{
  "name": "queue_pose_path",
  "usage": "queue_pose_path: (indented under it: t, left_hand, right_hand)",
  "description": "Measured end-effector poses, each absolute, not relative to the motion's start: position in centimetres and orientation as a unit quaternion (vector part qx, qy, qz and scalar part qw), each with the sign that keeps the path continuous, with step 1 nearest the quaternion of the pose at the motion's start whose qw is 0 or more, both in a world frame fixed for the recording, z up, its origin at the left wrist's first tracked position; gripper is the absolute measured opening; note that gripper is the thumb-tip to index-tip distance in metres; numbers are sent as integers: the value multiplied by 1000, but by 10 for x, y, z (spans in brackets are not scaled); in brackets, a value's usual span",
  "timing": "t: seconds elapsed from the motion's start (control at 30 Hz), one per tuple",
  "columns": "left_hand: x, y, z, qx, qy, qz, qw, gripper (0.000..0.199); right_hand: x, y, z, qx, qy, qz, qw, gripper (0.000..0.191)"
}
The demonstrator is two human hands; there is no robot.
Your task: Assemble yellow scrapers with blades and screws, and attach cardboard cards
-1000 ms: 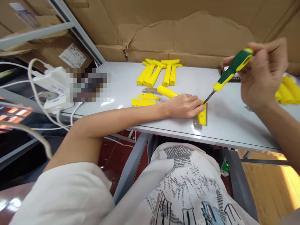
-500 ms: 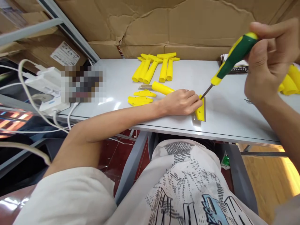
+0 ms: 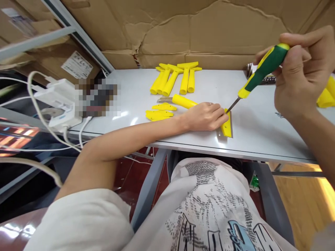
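Observation:
In my right hand (image 3: 306, 73) is a screwdriver (image 3: 265, 71) with a green and yellow handle, gripped by the fingers near its butt end. Its shaft slants down to the yellow head of a scraper (image 3: 227, 127), where the tip meets it beside my left fingertips. My left hand (image 3: 205, 116) is closed on this scraper, pressing it to the table. The yellow handle (image 3: 184, 101) sticks out beyond the left hand, and a metal blade edge shows along the head. Any screw under the tip is too small to see.
Several yellow T-shaped scraper handles (image 3: 174, 78) lie at the back of the white table (image 3: 136, 82). Loose yellow plates (image 3: 160, 113) and thin metal blades (image 3: 164, 100) lie left of my hand. A white power strip (image 3: 62, 120) with cables stands left; more yellow pieces (image 3: 327, 96) lie far right.
The view has shifted slightly, so everything sits a little lower and further right. My right fingers have changed position around the screwdriver handle; its tip stays on the scraper head.

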State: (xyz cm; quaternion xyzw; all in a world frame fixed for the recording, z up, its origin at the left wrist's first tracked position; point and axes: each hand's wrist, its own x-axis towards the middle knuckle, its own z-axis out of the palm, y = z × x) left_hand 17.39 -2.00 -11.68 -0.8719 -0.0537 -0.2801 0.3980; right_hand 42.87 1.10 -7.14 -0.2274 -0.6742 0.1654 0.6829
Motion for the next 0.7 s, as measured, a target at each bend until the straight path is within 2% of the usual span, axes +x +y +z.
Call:
queue_pose_path:
  t: [0.13,0.3,0.43,0.53,0.7]
  left_hand:
    - [175,-19,-118,-868,-49,-296,395,25]
    - [174,-18,-119,-876,-43,-279,391,24]
    - [174,-18,-118,-873,-40,-285,393,24]
    - [175,-19,-117,-866,-35,-302,396,23]
    - [174,-19,-115,-869,-40,-286,402,25]
  right_hand:
    - [424,8,-70,-225,-672,86,701,45]
    - [428,10,-71,-207,-680,122,692,32]
    - [429,7,-73,-233,-680,68,692,36]
    - [424,-1,-73,-237,-702,102,664,41]
    - [417,-3,-74,-196,-716,164,650,29]
